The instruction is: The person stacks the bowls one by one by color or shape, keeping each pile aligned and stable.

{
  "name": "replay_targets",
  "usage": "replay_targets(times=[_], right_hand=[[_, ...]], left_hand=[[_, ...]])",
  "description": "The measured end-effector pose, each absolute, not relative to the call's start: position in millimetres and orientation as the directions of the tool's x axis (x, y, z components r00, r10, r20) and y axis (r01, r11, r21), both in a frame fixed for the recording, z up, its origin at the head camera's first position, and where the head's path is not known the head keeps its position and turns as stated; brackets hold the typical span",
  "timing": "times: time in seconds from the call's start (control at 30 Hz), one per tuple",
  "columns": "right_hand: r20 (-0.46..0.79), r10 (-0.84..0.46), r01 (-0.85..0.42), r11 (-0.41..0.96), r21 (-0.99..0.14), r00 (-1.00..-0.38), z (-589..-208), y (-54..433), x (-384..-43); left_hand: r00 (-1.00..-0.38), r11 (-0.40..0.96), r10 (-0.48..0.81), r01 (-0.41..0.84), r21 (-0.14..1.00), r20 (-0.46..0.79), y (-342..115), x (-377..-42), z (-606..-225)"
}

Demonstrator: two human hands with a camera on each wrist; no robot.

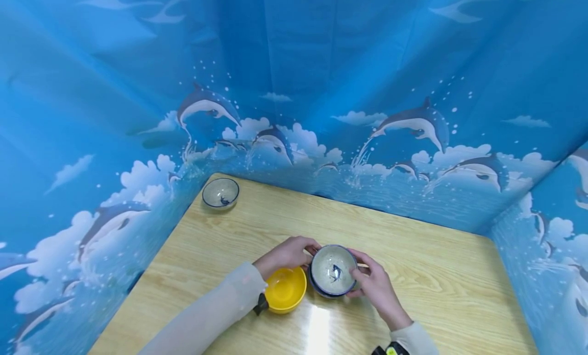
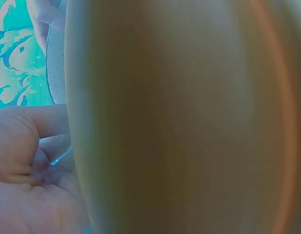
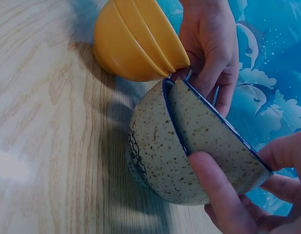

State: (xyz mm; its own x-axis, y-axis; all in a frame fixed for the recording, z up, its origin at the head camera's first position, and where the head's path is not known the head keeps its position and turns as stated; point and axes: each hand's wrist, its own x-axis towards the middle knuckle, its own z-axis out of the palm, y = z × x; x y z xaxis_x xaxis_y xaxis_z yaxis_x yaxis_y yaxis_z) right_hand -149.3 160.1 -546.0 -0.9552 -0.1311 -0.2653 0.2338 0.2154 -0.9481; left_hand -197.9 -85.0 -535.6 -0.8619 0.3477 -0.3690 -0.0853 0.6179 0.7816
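Note:
A speckled grey bowl with a blue rim sits tilted inside a matching lower bowl, a wedge-shaped gap showing between their rims. My right hand grips the upper bowl at its right side, thumb on the near wall and fingers at the rim. On the opposite side my left hand holds the bowls' left edge with thumb and fingers; its fingertips are partly hidden behind the rim. Nested yellow bowls stand just left of the speckled pair, under my left wrist, and their blurred wall fills most of the left wrist view.
Another speckled bowl stands at the far left corner of the wooden table. A blue dolphin-print sheet hangs along the table's back and sides. Light glares off the tabletop in front of the bowls.

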Motion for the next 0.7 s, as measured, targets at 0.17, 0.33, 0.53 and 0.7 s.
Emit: replay_targets(times=[0.17, 0.33, 0.53, 0.7], right_hand=[[-0.262, -0.120, 0.230, 0.233, -0.945, -0.958, -547.7, 158.4, -149.4], [-0.261, -0.103, 0.229, 0.250, -0.941, -0.960, -549.3, 156.8, -147.8], [-0.256, -0.104, 0.223, 0.256, -0.941, -0.961, -552.9, 154.6, -145.6], [-0.265, -0.106, 0.232, 0.251, -0.940, -0.958, -554.4, 153.6, -144.4]], left_hand=[[-0.862, 0.615, 0.343, -0.096, 0.783, -0.375, -84.9, -197.6, -534.8], [-0.862, 0.613, 0.340, -0.101, 0.783, -0.377, -85.5, -197.5, -534.8], [-0.861, 0.607, 0.345, -0.100, 0.788, -0.375, -86.0, -198.4, -537.2], [-0.855, 0.595, 0.361, -0.097, 0.798, -0.373, -87.4, -198.8, -537.8]])
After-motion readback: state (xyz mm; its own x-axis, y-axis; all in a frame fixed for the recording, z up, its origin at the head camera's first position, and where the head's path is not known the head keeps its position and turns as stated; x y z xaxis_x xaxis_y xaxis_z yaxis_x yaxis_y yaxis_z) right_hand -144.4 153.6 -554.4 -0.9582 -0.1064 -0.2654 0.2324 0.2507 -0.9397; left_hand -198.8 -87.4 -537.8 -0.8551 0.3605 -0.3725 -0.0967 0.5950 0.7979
